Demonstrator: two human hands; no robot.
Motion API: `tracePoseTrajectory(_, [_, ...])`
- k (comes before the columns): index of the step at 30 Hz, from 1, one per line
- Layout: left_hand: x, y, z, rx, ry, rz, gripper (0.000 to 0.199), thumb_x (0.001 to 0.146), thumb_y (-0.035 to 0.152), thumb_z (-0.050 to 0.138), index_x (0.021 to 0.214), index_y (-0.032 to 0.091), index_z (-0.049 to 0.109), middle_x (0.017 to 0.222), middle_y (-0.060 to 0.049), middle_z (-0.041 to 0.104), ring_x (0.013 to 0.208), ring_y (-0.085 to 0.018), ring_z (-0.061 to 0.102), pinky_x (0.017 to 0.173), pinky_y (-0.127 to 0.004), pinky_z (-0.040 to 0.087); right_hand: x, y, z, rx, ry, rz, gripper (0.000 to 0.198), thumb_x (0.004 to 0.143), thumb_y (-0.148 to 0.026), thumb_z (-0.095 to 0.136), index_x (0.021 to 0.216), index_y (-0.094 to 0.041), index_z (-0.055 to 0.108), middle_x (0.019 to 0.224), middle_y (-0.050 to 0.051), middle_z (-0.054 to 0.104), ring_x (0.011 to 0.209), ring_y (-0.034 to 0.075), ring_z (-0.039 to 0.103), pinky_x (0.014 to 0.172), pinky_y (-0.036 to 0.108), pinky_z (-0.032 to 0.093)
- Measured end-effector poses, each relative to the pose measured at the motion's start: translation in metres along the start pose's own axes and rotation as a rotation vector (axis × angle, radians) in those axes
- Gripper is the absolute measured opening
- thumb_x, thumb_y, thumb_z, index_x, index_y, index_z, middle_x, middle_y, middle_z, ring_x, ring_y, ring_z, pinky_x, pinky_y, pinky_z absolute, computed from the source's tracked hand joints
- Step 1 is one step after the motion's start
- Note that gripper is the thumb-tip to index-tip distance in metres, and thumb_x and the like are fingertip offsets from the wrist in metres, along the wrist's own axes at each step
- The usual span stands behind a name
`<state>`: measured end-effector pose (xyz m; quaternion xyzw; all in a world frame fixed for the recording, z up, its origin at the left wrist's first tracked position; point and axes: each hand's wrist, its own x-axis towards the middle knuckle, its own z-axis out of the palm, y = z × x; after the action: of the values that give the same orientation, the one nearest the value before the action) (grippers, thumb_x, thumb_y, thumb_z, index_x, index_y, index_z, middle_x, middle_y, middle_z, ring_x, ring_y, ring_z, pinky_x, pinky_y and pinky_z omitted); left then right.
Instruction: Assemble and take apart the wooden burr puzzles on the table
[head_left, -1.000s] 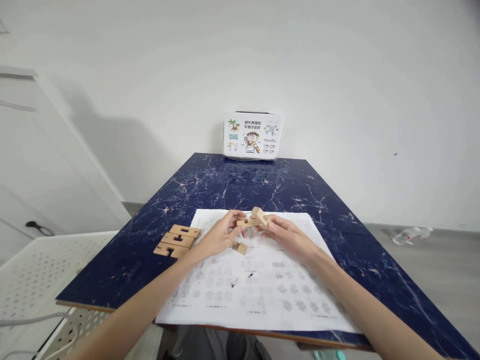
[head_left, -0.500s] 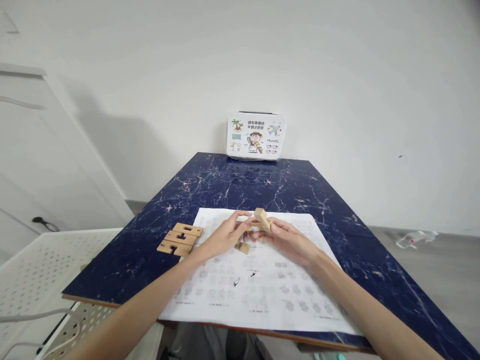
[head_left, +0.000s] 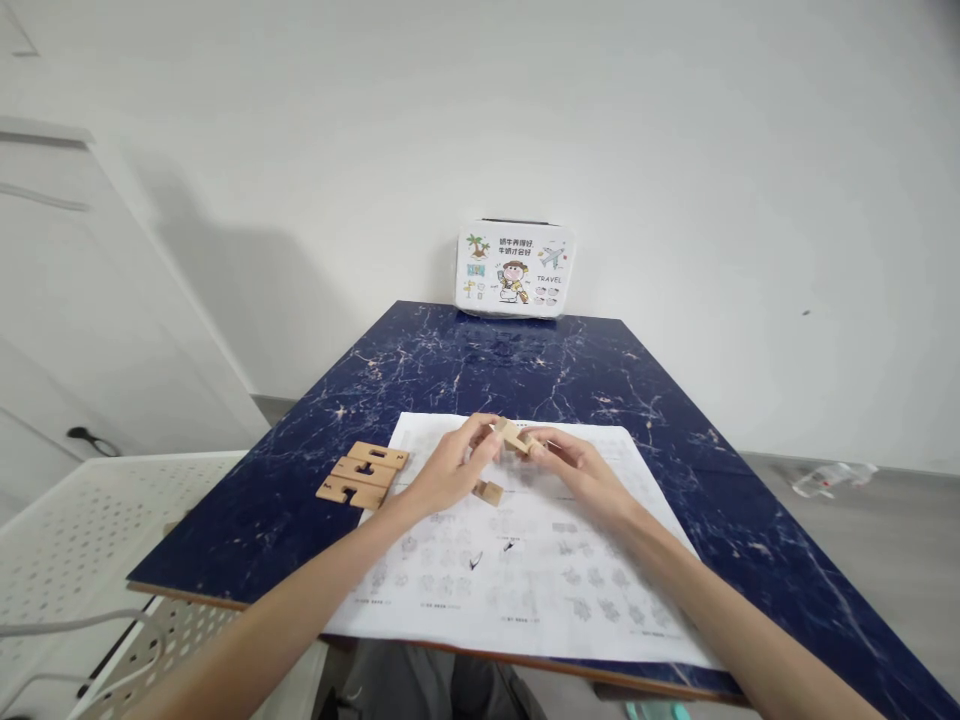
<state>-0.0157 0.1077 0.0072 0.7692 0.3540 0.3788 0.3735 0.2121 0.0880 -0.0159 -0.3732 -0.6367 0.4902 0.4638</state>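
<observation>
Between my hands, raised over a printed sheet (head_left: 525,590), are light wooden puzzle pieces (head_left: 511,434). My left hand (head_left: 454,465) pinches their left end between thumb and fingers. At the right end, my right hand (head_left: 574,465) grips them with the thumb in front. Whether the held pieces are joined I cannot tell. Just below my left fingers a small wooden block (head_left: 489,493) lies on the sheet, partly hidden by that hand. Left of my left hand rest several flat wooden pieces (head_left: 364,470) with cut-out slots, side by side at the paper's edge.
The sheet, with faint printed diagrams and two small dark marks, lies on a dark blue marbled table (head_left: 510,360). A white cartoon-printed case (head_left: 514,270) stands at the back against the wall. White perforated shelving (head_left: 67,540) is at left; a clear plastic item (head_left: 832,478) is on the floor at right.
The held wooden pieces have been turned: the end that stuck up now lies lower and tilts toward my left hand. My left fingers have moved onto it.
</observation>
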Motion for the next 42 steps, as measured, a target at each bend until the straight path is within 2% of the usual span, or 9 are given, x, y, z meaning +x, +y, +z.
tracePoseTrajectory(4, [0.000,0.003,0.000,-0.218,-0.088,-0.094,0.049,0.106,0.057,0.035,0.123,0.019,0.060,0.078,-0.001,0.062,0.064,-0.014,0.054,0.059,-0.028,0.045,0.000,0.001,0.004,-0.205,0.040,-0.169,0.023,0.096,-0.046,0.069,0.109,-0.028,0.076,0.127,0.009,0.071,0.114,0.028,0.066,0.100,0.045,0.052])
tracePoseTrajectory(11, [0.003,0.000,-0.001,-0.227,-0.070,-0.142,0.045,0.103,0.058,0.047,0.112,0.018,0.065,0.078,0.000,0.060,0.064,-0.012,0.051,0.053,-0.024,0.038,0.000,0.005,0.003,-0.302,0.137,-0.279,0.024,0.095,-0.040,0.071,0.116,-0.030,0.073,0.129,0.009,0.069,0.114,0.028,0.066,0.099,0.046,0.054])
tracePoseTrajectory(15, [0.006,-0.005,-0.002,-0.224,-0.003,-0.122,0.044,0.102,0.055,0.050,0.119,0.018,0.065,0.090,-0.004,0.067,0.067,-0.012,0.053,0.058,-0.026,0.044,0.003,0.006,0.001,-0.203,0.245,-0.192,0.031,0.094,-0.044,0.071,0.120,-0.027,0.069,0.121,0.010,0.072,0.106,0.027,0.069,0.099,0.047,0.053])
tracePoseTrajectory(19, [0.008,-0.010,-0.005,-0.214,-0.001,-0.136,0.046,0.101,0.052,0.053,0.129,0.017,0.065,0.099,-0.007,0.070,0.074,-0.014,0.057,0.063,-0.028,0.048,0.004,0.000,0.000,-0.022,0.317,-0.074,0.037,0.092,-0.052,0.072,0.115,-0.023,0.068,0.113,0.011,0.076,0.087,0.024,0.070,0.084,0.042,0.056])
tracePoseTrajectory(24, [0.009,-0.013,-0.007,-0.213,-0.027,-0.178,0.051,0.100,0.052,0.055,0.135,0.016,0.065,0.087,-0.005,0.068,0.077,-0.016,0.060,0.061,-0.027,0.049,0.002,-0.003,-0.004,0.031,0.347,0.052,0.045,0.093,-0.058,0.068,0.116,-0.020,0.069,0.111,0.012,0.077,0.054,0.012,0.050,0.055,0.032,0.044])
tracePoseTrajectory(31, [0.007,-0.011,-0.003,-0.255,-0.050,-0.203,0.052,0.097,0.049,0.062,0.138,0.016,0.056,0.104,-0.009,0.075,0.083,-0.018,0.067,0.065,-0.028,0.053,0.001,0.004,-0.008,0.168,0.172,0.109,0.039,0.089,-0.054,0.075,0.114,-0.024,0.077,0.115,0.007,0.074,0.073,0.015,0.054,0.064,0.029,0.044])
tracePoseTrajectory(37, [0.002,-0.011,0.002,-0.214,-0.069,-0.173,0.051,0.096,0.048,0.067,0.136,0.019,0.051,0.116,-0.013,0.077,0.101,-0.024,0.073,0.085,-0.037,0.057,-0.001,0.003,-0.002,0.233,-0.018,0.105,0.032,0.087,-0.051,0.078,0.108,-0.027,0.081,0.135,0.008,0.069,0.084,0.018,0.062,0.073,0.033,0.050])
tracePoseTrajectory(40, [0.001,-0.009,0.004,-0.122,-0.079,-0.147,0.048,0.098,0.049,0.064,0.136,0.022,0.052,0.114,-0.011,0.078,0.102,-0.025,0.073,0.084,-0.037,0.056,0.000,0.003,0.001,0.268,-0.002,0.083,0.033,0.087,-0.052,0.078,0.108,-0.026,0.081,0.134,0.008,0.071,0.103,0.024,0.065,0.090,0.038,0.052])
tracePoseTrajectory(42, [0.001,-0.006,0.004,0.013,-0.009,-0.086,0.039,0.100,0.049,0.060,0.128,0.023,0.056,0.114,-0.009,0.076,0.101,-0.023,0.071,0.082,-0.035,0.054,0.001,0.004,0.002,0.294,0.048,0.077,0.032,0.087,-0.051,0.079,0.108,-0.026,0.081,0.131,0.008,0.072,0.108,0.026,0.066,0.098,0.040,0.050])
